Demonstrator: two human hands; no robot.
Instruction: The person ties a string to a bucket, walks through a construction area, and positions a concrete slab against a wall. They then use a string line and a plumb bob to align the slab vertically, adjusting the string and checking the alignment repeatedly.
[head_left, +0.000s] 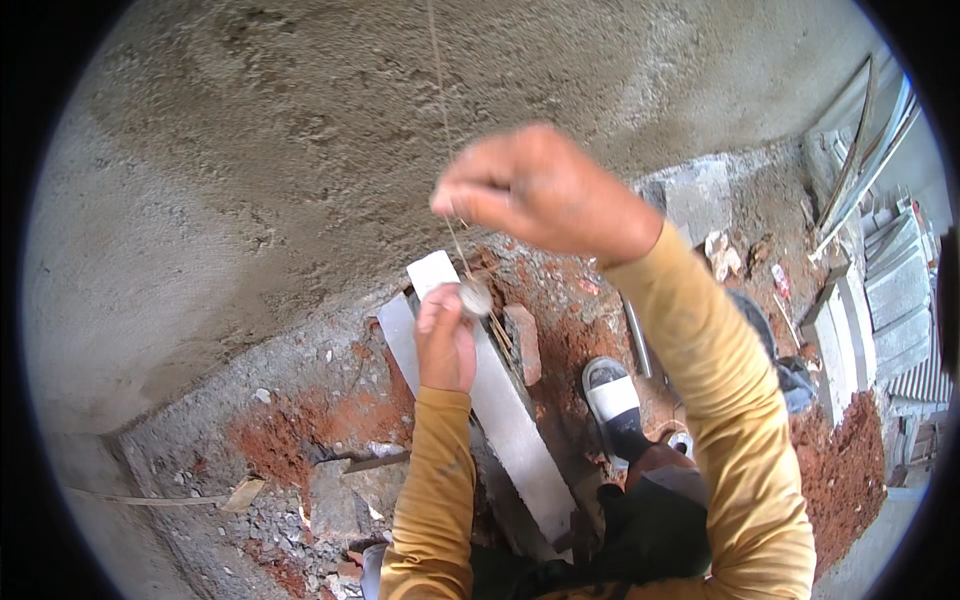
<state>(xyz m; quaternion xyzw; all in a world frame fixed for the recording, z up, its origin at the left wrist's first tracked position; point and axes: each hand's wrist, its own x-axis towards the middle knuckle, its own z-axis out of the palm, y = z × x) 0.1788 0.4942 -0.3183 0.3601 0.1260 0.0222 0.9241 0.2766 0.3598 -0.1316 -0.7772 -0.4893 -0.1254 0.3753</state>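
A thin string [440, 90] runs down the rough grey wall to my right hand [545, 190], whose fingers pinch it; the hand is a little smeared by motion. From there the string slants down to a round, pale grey weight [475, 298], like a plumb bob. My left hand [447, 345] is closed on that weight at its left side, below the right hand. Just past the left fingertips shows a flat white piece [432, 270]; I cannot tell whether it is held or lies behind the hand.
Long grey concrete beams [520, 450] lie under my left hand, with a brick [522, 343] beside them. Rubble and red soil [290, 430] cover the ground along the wall [270, 190]. My sandalled foot [612, 400] stands right of the beams. Stacked slabs [850, 330] and poles [870, 170] are at the right.
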